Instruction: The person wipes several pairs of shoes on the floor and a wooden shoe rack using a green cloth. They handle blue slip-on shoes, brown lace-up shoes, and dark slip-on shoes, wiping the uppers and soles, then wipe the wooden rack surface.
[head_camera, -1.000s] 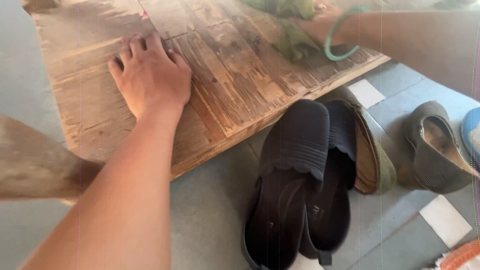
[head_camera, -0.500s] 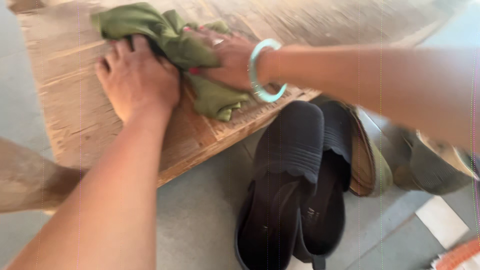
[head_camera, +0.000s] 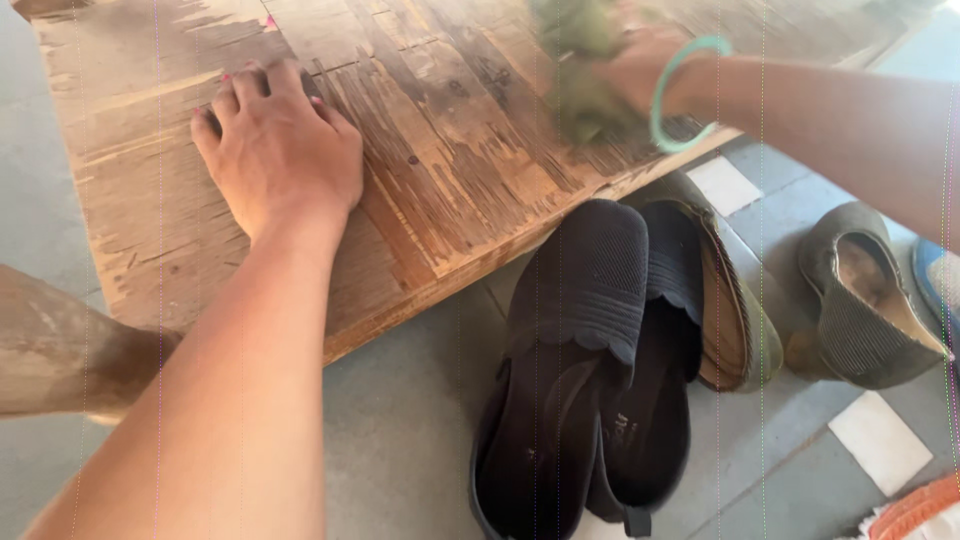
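Left hand (head_camera: 278, 150) lies flat, palm down, fingers spread & empty, on the worn wooden table (head_camera: 440, 190), twd the left part of the top. Right hand (head_camera: 640, 70) is further right & a bit farther back on the same top, closed on a green cloth (head_camera: 580, 70) w/ the cloth bunched under & in front of the fingers; pic is blurred there, so exact grip can't be made out. A pale green bangle (head_camera: 685, 95) sits on the right wrist. Cloth is well apart from the left hand, w/ bare scuffed wood btwn them; the two hands are apart, not touching. Cloth lies near the table's right near edge. On the grey floor (head_camera: 410, 440) below that edge: a pair of black slip-on shoes (head_camera: 590, 370), one overlapping the other; just right of them a brown flat shoe (head_camera: 735, 300), & further right an olive flat shoe (head_camera: 865, 300). A white floor tile (head_camera: 880, 440) shows near right.
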